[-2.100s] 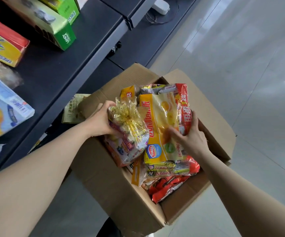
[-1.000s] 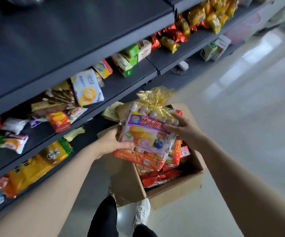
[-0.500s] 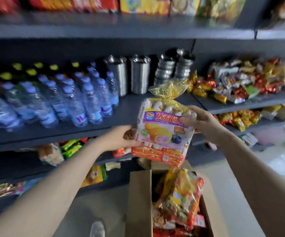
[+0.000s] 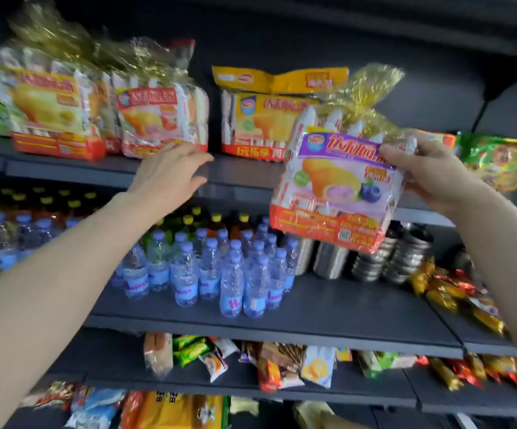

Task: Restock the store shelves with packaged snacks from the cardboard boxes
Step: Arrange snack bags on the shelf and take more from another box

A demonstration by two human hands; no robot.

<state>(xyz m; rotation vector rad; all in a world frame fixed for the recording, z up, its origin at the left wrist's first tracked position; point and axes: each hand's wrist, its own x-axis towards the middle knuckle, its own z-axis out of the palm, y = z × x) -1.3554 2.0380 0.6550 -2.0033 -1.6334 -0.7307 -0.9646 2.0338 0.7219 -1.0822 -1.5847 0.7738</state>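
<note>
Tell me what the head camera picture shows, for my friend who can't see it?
A person's right hand holds up a purple cake bag with gold wrap in front of dark store shelves, while the open left hand reaches toward a pink cake bag on the top shelf. Below stand water bottles and metal cups.

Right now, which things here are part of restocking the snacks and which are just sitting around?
Part of the job:
- purple cake pack, held by the right hand
- left hand, open, reaching to the top shelf
- cake packs already there

Just there:
- water bottles
- steel cups
- loose snacks on lower shelf
</note>
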